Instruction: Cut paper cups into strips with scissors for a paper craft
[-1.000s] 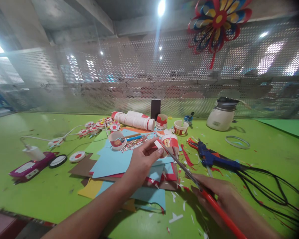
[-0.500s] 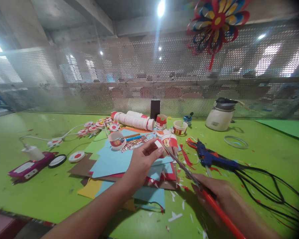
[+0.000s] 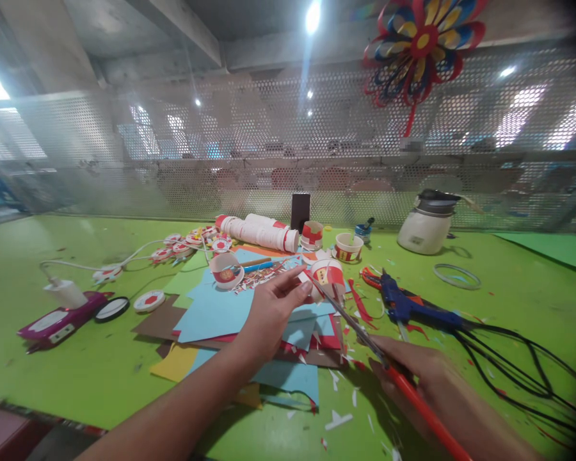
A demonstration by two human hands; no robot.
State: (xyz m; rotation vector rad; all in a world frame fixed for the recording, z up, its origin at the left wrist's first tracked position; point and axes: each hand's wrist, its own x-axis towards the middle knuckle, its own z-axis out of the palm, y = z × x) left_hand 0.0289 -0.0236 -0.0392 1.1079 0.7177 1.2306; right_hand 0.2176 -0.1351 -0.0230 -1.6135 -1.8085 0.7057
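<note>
My left hand (image 3: 269, 314) pinches a red-and-white paper cup (image 3: 327, 276) by its near-left edge, held just above the coloured paper (image 3: 216, 314) at table (image 3: 77, 371) centre. My right hand (image 3: 413, 371) is closed round red-handled scissors (image 3: 365, 336); long axis runs near-right to far-left, tips at the cup. Glue gun (image 3: 408, 306) right of the cup. No print legible.
</note>
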